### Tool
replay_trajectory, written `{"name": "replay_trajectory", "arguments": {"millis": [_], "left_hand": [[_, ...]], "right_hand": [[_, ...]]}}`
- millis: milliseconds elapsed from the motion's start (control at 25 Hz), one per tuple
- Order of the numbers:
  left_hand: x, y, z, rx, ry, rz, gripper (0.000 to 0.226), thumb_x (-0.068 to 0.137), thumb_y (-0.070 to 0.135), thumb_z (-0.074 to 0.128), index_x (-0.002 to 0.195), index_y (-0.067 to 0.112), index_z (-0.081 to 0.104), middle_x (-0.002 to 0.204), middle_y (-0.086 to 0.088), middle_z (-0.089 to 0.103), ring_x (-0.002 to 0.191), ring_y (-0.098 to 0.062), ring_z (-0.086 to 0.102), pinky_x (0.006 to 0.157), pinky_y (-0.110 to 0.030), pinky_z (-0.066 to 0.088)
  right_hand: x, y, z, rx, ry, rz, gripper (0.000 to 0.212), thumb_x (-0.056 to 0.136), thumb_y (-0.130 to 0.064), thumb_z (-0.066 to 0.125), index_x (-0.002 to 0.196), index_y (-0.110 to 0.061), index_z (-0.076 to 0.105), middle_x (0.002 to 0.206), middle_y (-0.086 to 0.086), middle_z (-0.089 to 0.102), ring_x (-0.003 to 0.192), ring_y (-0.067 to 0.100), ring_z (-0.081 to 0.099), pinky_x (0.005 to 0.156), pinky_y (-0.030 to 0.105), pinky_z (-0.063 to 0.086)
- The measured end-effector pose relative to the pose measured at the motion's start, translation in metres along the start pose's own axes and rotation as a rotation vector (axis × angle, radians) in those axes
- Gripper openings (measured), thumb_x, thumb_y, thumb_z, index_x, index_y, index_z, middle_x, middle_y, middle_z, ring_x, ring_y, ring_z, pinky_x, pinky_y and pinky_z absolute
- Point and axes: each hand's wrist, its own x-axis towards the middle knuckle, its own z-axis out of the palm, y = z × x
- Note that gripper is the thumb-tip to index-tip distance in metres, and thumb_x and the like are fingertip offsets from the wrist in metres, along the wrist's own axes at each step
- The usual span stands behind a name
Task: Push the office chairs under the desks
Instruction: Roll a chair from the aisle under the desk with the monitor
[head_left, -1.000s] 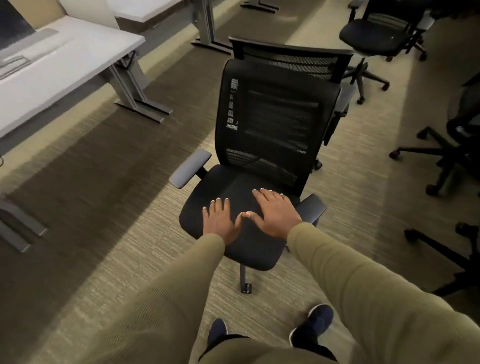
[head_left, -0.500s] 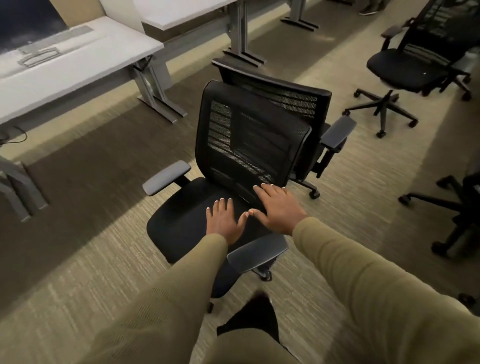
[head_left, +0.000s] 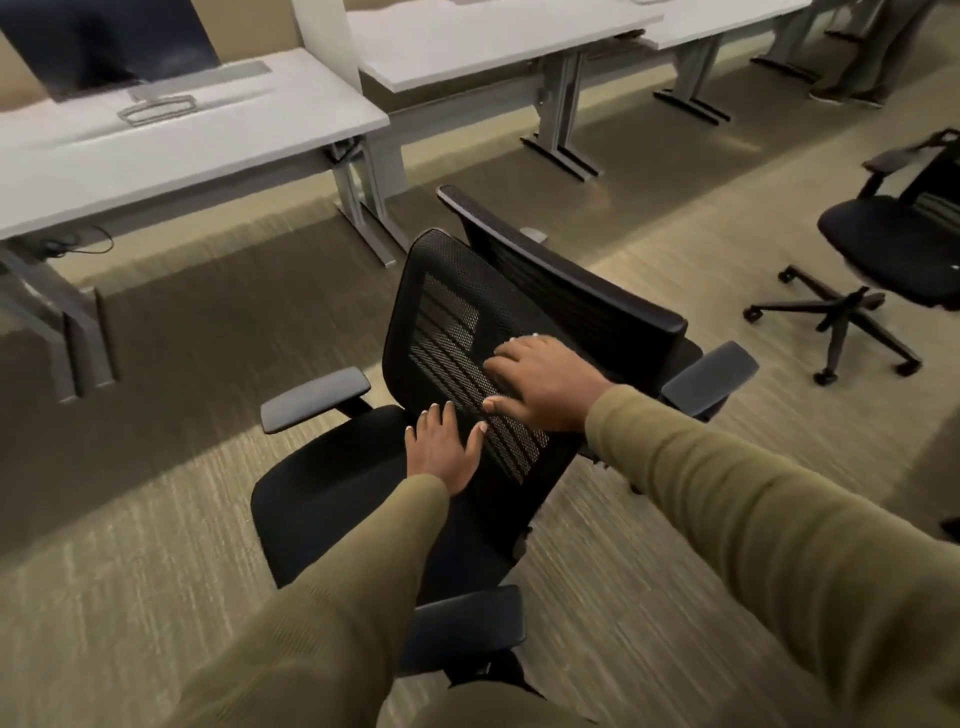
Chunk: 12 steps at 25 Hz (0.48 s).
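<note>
A black mesh-backed office chair (head_left: 332, 493) stands on the carpet in front of me, its seat facing left and towards me. My left hand (head_left: 441, 449) lies flat on the seat where it meets the backrest, fingers spread. My right hand (head_left: 545, 384) rests flat on the front of the mesh backrest. Neither hand grips anything. A second black chair (head_left: 582, 291) stands directly behind the first, back to back. The nearest white desk (head_left: 171, 140) is to the upper left, a short way beyond the chair.
A monitor (head_left: 104, 41) stands on the left desk. More white desks (head_left: 493, 47) run along the back. Grey desk legs (head_left: 363, 202) stand on the floor between them. Another black chair (head_left: 893, 244) is at the right. A person's legs (head_left: 857, 57) show at top right.
The chair has swivelled so its seat points left. My right hand slid from the seat up onto the backrest. My view has turned towards the desks.
</note>
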Motion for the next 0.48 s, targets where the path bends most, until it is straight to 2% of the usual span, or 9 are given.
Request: {"name": "replay_trajectory", "arguments": {"millis": [120, 280, 400, 480], "left_hand": [[0.018, 0.014, -0.014, -0.082, 0.076, -0.054, 0.074, 0.102, 0.06, 0.034, 0.158, 0.011, 0.028, 0.164, -0.014, 0.028, 0.153, -0.03, 0.021, 0.124, -0.052, 0.016], [0.039, 0.046, -0.026, -0.203, 0.178, -0.113, 0.074, 0.101, 0.059, 0.038, 0.157, 0.012, 0.03, 0.163, -0.013, 0.031, 0.151, -0.028, 0.026, 0.123, -0.051, 0.021], [0.046, 0.083, -0.03, -0.307, 0.236, -0.07, 0.07, 0.101, 0.053, 0.046, 0.156, 0.013, 0.033, 0.16, -0.01, 0.036, 0.147, -0.026, 0.034, 0.12, -0.051, 0.029], [0.047, 0.107, -0.029, -0.397, 0.241, -0.04, 0.068, 0.097, 0.047, 0.056, 0.154, 0.014, 0.036, 0.155, -0.007, 0.04, 0.141, -0.026, 0.041, 0.115, -0.052, 0.035]], "right_hand": [[0.027, 0.043, -0.02, -0.065, 0.03, -0.091, 0.061, 0.094, -0.066, 0.044, 0.131, -0.02, 0.061, 0.135, 0.003, 0.058, 0.132, 0.025, 0.046, 0.117, 0.046, 0.026], [0.051, 0.1, -0.032, -0.079, 0.055, -0.277, 0.058, 0.095, -0.06, 0.049, 0.127, -0.015, 0.064, 0.139, 0.008, 0.057, 0.137, 0.028, 0.044, 0.116, 0.044, 0.031], [0.07, 0.111, -0.027, -0.103, 0.065, -0.429, 0.052, 0.097, -0.055, 0.049, 0.126, -0.014, 0.065, 0.142, 0.01, 0.056, 0.139, 0.03, 0.043, 0.118, 0.044, 0.027], [0.084, 0.111, -0.027, -0.115, 0.05, -0.473, 0.048, 0.098, -0.052, 0.044, 0.125, -0.017, 0.063, 0.138, 0.008, 0.058, 0.132, 0.028, 0.05, 0.119, 0.044, 0.025]]}}
